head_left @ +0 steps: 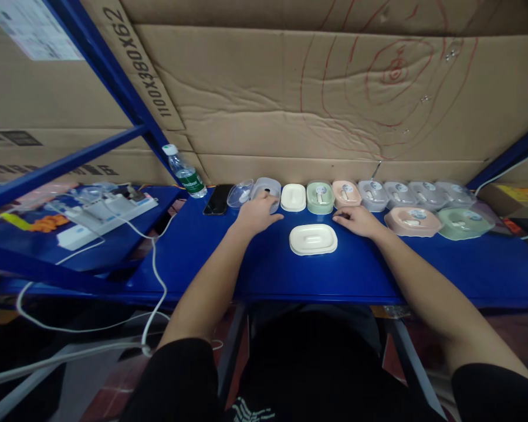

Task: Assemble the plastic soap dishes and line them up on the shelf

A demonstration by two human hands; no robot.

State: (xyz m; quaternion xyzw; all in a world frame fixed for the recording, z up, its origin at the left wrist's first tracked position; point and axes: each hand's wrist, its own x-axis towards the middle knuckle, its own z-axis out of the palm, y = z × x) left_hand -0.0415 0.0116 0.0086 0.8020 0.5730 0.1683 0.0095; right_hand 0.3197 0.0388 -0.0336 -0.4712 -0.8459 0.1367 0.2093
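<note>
My left hand (260, 214) reaches over a clear lidless box (273, 184), its fingers at the box's opening and its thumb spread to the right. Whether the fingertips touch anything inside is hidden. Left of that box leans a clear lid (242, 192). My right hand (355, 221) rests on the table just in front of a pink lidded box (347, 192), fingers loosely bent and apart, with nothing visible in them. Between my hands, nearer to me, lies a cream oval lid (313, 239). Behind it stand a cream box (293, 198) and a green lidded box (320, 205).
Several clear lidded boxes (400, 194) continue the row rightward, with a larger pink box (412, 223) and green box (465, 225) in front. A phone (217, 199) and water bottle (190, 179) stand left. Beyond the blue frame are a power strip (108, 221) and cables. Cardboard (246, 88) walls the back.
</note>
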